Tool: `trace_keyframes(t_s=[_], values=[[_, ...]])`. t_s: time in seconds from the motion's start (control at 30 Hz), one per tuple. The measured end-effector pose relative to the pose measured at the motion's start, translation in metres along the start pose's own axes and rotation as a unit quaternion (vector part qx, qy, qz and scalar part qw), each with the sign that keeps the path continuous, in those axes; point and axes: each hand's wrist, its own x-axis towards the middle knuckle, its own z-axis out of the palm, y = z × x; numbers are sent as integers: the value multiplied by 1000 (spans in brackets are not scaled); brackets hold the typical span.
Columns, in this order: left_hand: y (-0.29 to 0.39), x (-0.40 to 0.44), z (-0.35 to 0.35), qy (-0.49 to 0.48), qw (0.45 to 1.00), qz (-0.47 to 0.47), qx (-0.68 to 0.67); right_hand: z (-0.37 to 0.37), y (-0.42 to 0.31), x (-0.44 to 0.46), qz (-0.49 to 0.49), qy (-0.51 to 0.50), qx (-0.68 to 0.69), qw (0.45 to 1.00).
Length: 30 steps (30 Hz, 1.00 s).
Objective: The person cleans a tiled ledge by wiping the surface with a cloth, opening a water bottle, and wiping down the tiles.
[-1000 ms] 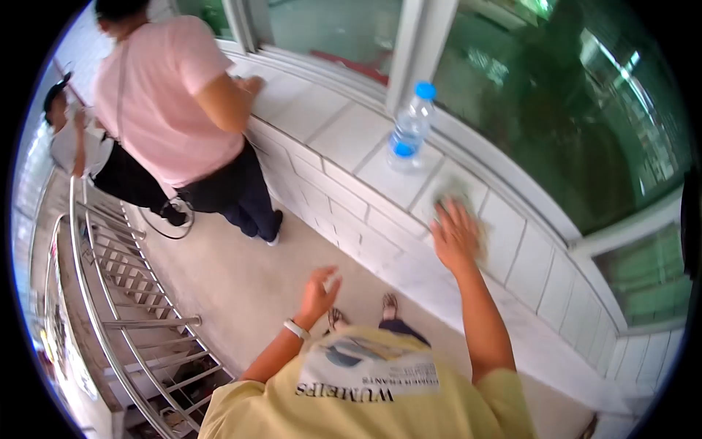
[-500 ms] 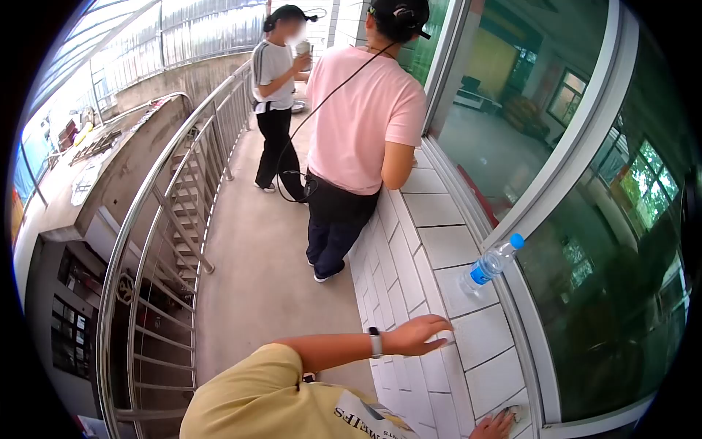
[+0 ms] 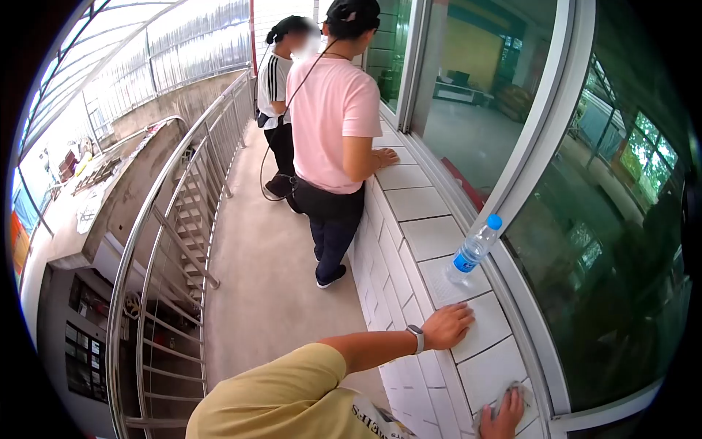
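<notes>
My left hand [image 3: 449, 326], with a watch [image 3: 416, 338] on its wrist, rests palm down on the white tiled ledge [image 3: 491, 361], fingers stretched out. Lower right, my right hand [image 3: 504, 420] presses a crumpled grey cloth [image 3: 516, 392] against the tiles; part of the cloth is hidden beneath the fingers. Just beyond my left hand a clear plastic bottle [image 3: 474, 249] with a blue cap and blue label stands upright on the ledge, close to the window frame.
A person in a pink shirt [image 3: 333, 117] stands ahead with a hand on the ledge; another in white [image 3: 275, 84] is behind them. A metal railing [image 3: 157, 234] lines the walkway [image 3: 270, 293] on the left. Sliding glass windows [image 3: 614, 241] border the ledge.
My left hand has come down from the air onto the ledge. My right hand has moved forward with the cloth. The person in pink shows a hand on the ledge; the other person has turned.
</notes>
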Motion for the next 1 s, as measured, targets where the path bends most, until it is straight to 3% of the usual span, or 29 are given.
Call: trace_keyframes(t_s=[0.07, 0.13, 0.17, 0.23, 0.33, 0.67, 1.0], values=[[-3, -1, 0, 24, 999, 29, -5, 11, 0, 11, -50, 38, -43, 997], [-6, -1, 3, 26, 999, 44, -15, 7, -8, 27, -166, 221, -109, 955], [-9, -1, 3, 31, 998, 59, -24, 10, -10, 39, -166, 221, -108, 955], [-13, -2, 8, 36, 996, 69, -37, 24, -10, 68, -117, 92, 6, 989], [-12, -3, 6, 52, 994, 78, -51, 18, -34, 107, -139, 104, 81, 982], [-19, -4, 9, 50, 989, 115, -80, 17, -75, 210, -241, 118, 107, 957], [-22, -6, 15, 34, 991, 111, -69, 14, -87, 256, -303, 136, 138, 933]])
